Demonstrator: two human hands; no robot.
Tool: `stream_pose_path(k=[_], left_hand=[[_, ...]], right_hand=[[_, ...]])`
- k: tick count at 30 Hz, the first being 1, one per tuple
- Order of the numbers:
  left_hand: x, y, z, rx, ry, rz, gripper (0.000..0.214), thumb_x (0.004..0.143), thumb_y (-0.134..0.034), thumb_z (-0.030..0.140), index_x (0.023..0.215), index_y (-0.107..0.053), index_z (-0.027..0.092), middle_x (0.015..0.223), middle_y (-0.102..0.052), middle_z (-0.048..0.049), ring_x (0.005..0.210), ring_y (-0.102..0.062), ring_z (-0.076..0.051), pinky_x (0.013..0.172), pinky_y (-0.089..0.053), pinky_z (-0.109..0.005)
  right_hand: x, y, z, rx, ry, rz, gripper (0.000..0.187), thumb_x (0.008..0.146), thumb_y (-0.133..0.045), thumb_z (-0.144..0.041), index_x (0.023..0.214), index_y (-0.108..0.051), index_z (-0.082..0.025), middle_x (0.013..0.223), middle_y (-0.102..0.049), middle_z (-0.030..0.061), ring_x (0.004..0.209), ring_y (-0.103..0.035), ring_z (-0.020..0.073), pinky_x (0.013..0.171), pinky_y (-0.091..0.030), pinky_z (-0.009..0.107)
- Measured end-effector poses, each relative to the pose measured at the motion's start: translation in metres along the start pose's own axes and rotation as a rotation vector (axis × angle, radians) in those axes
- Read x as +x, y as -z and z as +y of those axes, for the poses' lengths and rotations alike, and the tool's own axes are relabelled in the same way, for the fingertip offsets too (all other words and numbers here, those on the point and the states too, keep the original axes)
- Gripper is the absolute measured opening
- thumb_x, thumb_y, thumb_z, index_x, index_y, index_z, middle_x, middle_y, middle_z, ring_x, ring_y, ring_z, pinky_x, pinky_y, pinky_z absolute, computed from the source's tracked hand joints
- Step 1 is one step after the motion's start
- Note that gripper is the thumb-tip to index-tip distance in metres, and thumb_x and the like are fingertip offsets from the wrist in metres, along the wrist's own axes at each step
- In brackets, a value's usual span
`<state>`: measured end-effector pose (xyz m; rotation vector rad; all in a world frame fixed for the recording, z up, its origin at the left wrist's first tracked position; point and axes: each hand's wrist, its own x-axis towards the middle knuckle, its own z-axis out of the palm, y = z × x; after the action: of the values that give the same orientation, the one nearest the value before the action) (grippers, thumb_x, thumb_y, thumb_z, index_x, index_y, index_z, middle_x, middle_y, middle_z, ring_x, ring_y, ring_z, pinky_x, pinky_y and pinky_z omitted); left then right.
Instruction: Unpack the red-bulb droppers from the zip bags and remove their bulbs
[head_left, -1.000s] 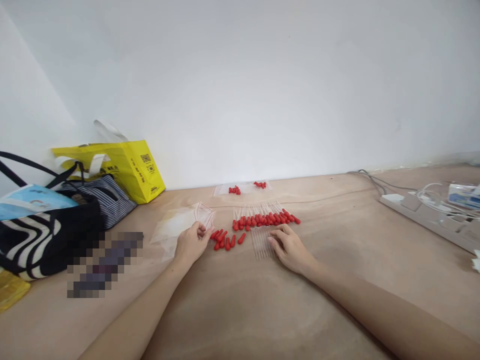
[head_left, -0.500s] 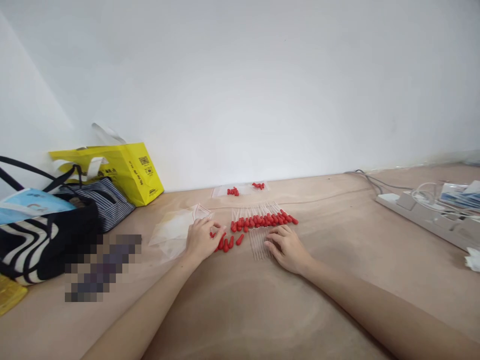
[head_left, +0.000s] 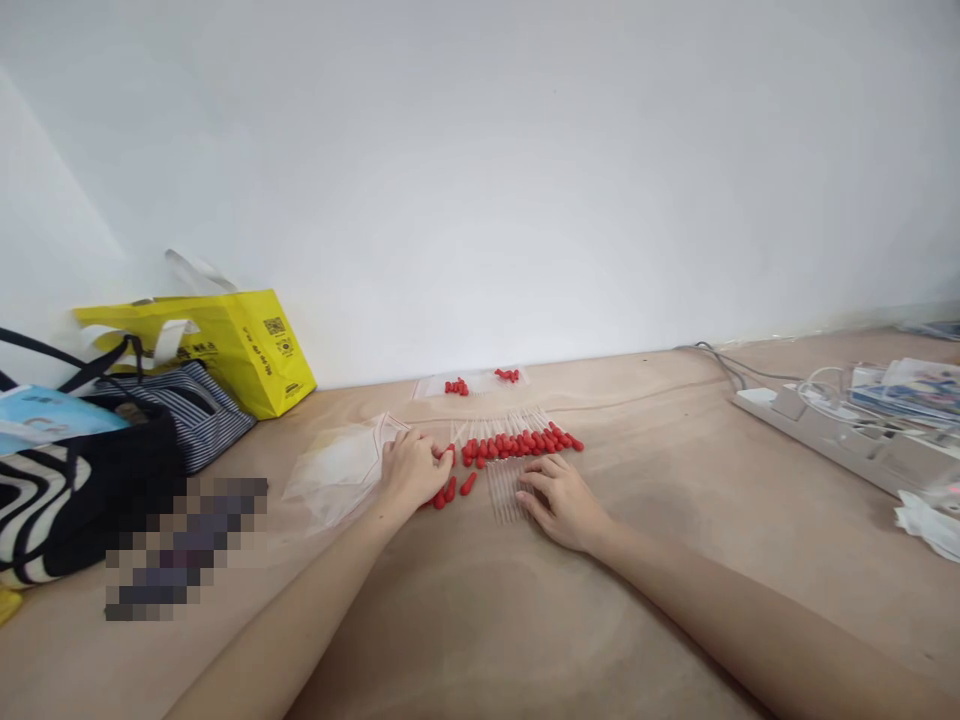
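Note:
My left hand (head_left: 414,467) is closed in a pinch on a glass dropper with a red rubber bulb, at the left end of a row of droppers (head_left: 517,444). The row lies side by side, red bulbs toward me and clear tubes pointing to the wall. Just below that hand are a few loose red rubber bulbs (head_left: 468,484), partly covered by it. My right hand (head_left: 564,503) rests with fingers apart at the right side of a bunch of bare glass tubes (head_left: 504,492), covering some of them. Nothing shows in its grip.
Clear plastic bags (head_left: 337,465) lie left of my left hand. Farther back is another bag (head_left: 480,384) with red-bulbed droppers. A yellow bag (head_left: 259,350), a striped pouch (head_left: 214,410) and a black bag (head_left: 150,460) stand left. At right are a power strip (head_left: 817,435) and tissue (head_left: 930,525).
My left hand has moved slightly up and right, bringing a dropper to the left end of the row. Fewer loose bulbs show beside it. The view has shifted slightly.

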<state>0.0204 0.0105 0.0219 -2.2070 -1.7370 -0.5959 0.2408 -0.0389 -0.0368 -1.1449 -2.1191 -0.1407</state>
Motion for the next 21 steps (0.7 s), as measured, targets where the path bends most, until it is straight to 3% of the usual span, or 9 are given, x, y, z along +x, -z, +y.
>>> stream_pose_path(k=[3,7,14,21], left_hand=[[-0.016,0.008,-0.008,0.009,-0.02,0.092,0.019,0.072,-0.05,0.032,0.061,-0.058,0.019,0.084,-0.061,-0.0069,0.087,-0.052,-0.027,0.072,-0.037,-0.04],[-0.04,0.013,-0.012,-0.091,-0.157,0.208,0.015,0.076,-0.049,0.029,0.068,-0.058,0.019,0.085,-0.062,-0.0052,0.083,-0.053,-0.022,0.071,-0.037,-0.037],[-0.053,0.007,0.008,-0.212,-0.397,0.156,0.012,0.08,-0.048,0.024,0.075,-0.058,0.019,0.085,-0.063,-0.0043,0.084,-0.053,-0.02,0.074,-0.036,-0.035],[-0.05,-0.006,0.019,-0.248,-0.533,0.215,0.012,0.082,-0.045,0.023,0.079,-0.056,0.018,0.088,-0.063,-0.004,0.087,-0.052,-0.02,0.077,-0.037,-0.035]], right_hand=[[0.0,0.002,-0.001,0.012,0.01,-0.017,0.018,0.08,-0.051,-0.025,0.094,-0.06,-0.02,0.095,-0.061,0.0055,0.091,-0.052,0.017,0.077,-0.043,0.032],[-0.002,0.008,-0.004,-0.014,0.075,-0.01,0.023,0.082,-0.048,-0.027,0.102,-0.058,-0.02,0.103,-0.06,0.0062,0.098,-0.05,0.0175,0.081,-0.041,0.033],[-0.012,0.015,-0.003,-0.132,0.174,0.122,0.021,0.082,-0.046,-0.02,0.099,-0.058,-0.019,0.094,-0.062,0.0073,0.086,-0.053,0.0175,0.077,-0.038,0.034],[0.004,0.007,-0.011,-0.226,0.293,0.208,0.022,0.082,-0.049,-0.021,0.103,-0.056,-0.024,0.099,-0.063,0.002,0.093,-0.051,0.0169,0.096,-0.018,0.045]])
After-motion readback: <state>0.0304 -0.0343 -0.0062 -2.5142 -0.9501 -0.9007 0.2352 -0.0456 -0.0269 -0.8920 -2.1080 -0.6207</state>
